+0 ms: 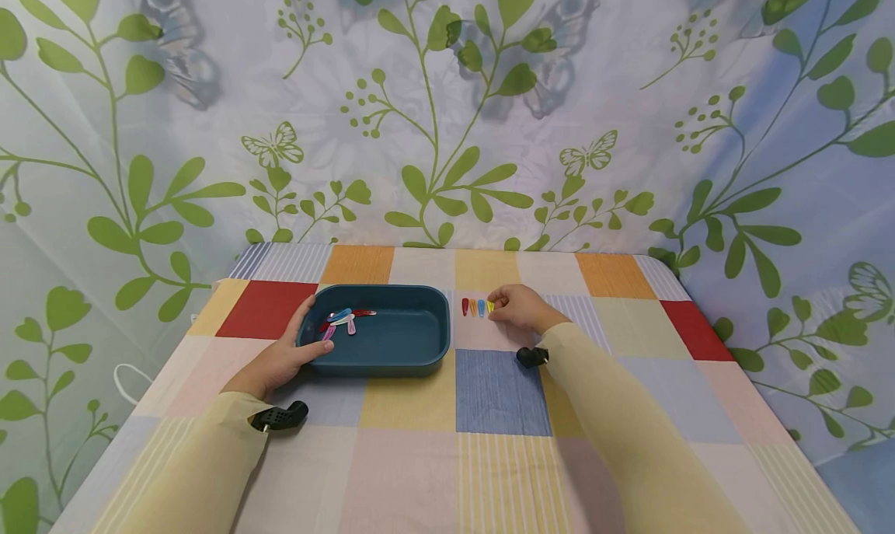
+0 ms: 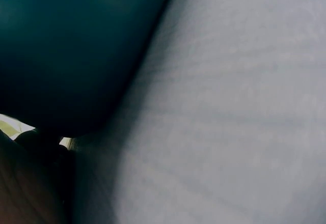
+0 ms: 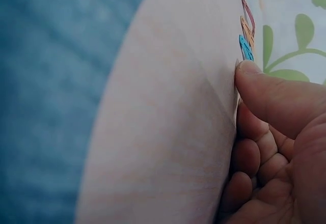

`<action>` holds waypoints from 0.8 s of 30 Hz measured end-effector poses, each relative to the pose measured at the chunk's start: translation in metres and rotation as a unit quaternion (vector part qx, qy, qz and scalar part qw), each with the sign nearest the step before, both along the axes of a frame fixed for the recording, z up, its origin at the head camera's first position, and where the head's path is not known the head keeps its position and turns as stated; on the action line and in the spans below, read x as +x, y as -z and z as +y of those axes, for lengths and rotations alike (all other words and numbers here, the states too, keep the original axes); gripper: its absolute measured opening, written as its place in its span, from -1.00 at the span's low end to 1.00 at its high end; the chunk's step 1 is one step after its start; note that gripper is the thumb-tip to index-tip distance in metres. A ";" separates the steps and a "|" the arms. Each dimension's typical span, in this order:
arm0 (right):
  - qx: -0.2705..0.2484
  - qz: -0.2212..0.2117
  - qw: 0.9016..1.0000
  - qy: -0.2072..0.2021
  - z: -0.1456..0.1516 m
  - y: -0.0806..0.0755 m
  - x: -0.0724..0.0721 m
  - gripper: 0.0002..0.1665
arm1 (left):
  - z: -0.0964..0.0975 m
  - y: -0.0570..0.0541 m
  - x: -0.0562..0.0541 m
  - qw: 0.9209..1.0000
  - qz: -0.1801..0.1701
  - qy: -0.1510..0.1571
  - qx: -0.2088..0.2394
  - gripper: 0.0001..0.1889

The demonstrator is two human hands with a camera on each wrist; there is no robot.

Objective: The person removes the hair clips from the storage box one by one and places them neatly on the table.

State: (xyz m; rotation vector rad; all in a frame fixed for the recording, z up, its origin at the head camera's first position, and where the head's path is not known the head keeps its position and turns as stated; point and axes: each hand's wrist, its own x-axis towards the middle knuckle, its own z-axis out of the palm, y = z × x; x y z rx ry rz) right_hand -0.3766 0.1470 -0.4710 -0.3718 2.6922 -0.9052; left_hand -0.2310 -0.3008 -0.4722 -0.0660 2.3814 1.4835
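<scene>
Head view: the left hand grips the tub at its left end, thumb over the rim; the right hand pinches a yellow clip on the counter, beside a blue clip. Left wrist: the hand shows dimly below the tub. Right wrist: thumb outstretched, other fingers curled.

Watching remotely, I see a patchwork tablecloth before a leaf-and-butterfly curtain. The person's left hand holds the left end of a teal tray containing jumbled hair clips. To its right lie a red clip, orange clip and blue clip; beside them, the right hand pinches a yellow clip.
</scene>
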 end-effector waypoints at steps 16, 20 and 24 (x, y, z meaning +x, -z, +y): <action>-0.022 0.021 1.000 -0.002 -0.001 -0.018 -0.009 -0.47 | -0.005 0.000 0.006 1.000 -0.005 -0.008 -0.020 0.17; -0.035 0.044 0.998 -0.024 -0.019 -0.040 -0.006 -0.51 | -0.002 -0.003 0.006 1.000 -0.002 -0.006 -0.029 0.16; -0.034 0.065 0.994 -0.077 -0.050 -0.061 0.003 -0.52 | -0.001 -0.005 0.005 0.999 0.000 -0.005 -0.038 0.15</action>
